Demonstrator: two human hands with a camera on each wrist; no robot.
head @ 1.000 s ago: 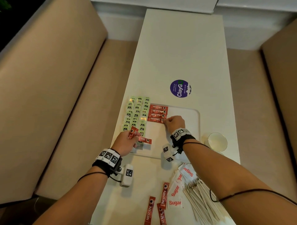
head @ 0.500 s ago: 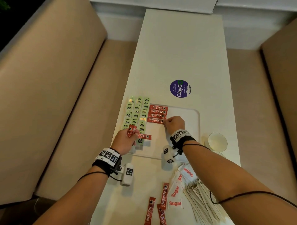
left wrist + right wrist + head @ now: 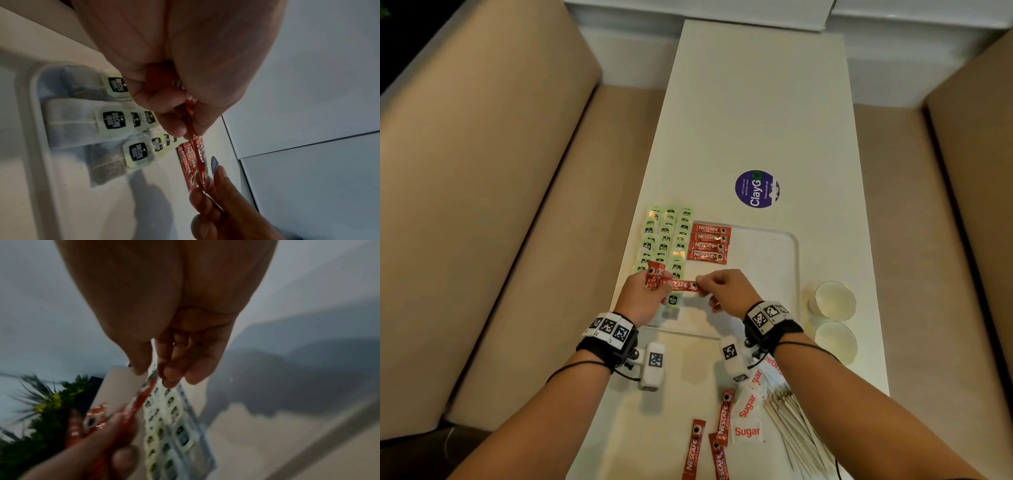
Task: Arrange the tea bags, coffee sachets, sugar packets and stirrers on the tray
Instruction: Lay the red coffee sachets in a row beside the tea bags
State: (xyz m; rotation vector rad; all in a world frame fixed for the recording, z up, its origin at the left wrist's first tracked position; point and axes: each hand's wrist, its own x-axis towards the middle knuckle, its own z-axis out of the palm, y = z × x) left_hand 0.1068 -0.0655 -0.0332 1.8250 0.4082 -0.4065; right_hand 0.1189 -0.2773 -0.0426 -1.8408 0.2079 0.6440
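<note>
A white tray (image 3: 787,260) lies on the table, with several green-tagged tea bags (image 3: 667,236) in columns on its left side and several red coffee sachets (image 3: 709,242) stacked in a column beside them. My left hand (image 3: 645,294) grips a small bunch of red sachets (image 3: 654,274) over the tray's near left. One sachet (image 3: 683,285) sticks out sideways from that bunch, and my right hand (image 3: 722,287) pinches its free end. Three more coffee sachets (image 3: 709,442), sugar packets (image 3: 748,416) and stirrers (image 3: 796,431) lie on the table near me.
Two glass cups (image 3: 834,301) stand right of the tray. A purple round sticker (image 3: 756,188) marks the table beyond it. Beige bench seats (image 3: 493,212) flank the narrow white table (image 3: 756,102) on both sides.
My right hand left the stacked sachets on the tray, came back toward me and took hold of the end of the sachet held out by my left hand. The left hand barely moved.
</note>
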